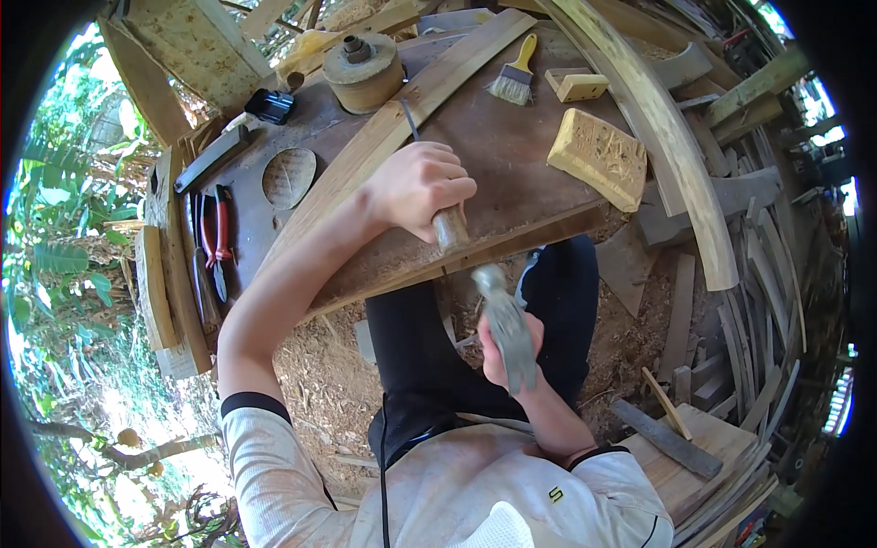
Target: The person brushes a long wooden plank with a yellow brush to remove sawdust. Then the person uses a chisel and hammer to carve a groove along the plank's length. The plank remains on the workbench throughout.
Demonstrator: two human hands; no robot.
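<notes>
My left hand point(422, 189) is wrapped round a chisel point(450, 231). The butt of its wooden handle points back toward me, and its thin metal blade reaches away over a long wooden plank point(470, 62). This plank lies diagonally across the brown workbench point(365, 242). Whether the chisel's tip touches the wood, I cannot tell. In my right hand point(494, 358), a claw hammer point(512, 338) is gripped below its metal head. The hammer is over my lap, its face a short way from the chisel's butt and apart from it.
On the bench are a brush point(516, 71), a rough wooden block point(598, 157), a small notched block point(577, 85), a round wooden pot point(363, 75), a round disc point(289, 177) and red-handled pliers point(219, 228). Curved timber point(671, 137) and stacked offcuts point(763, 274) crowd the right.
</notes>
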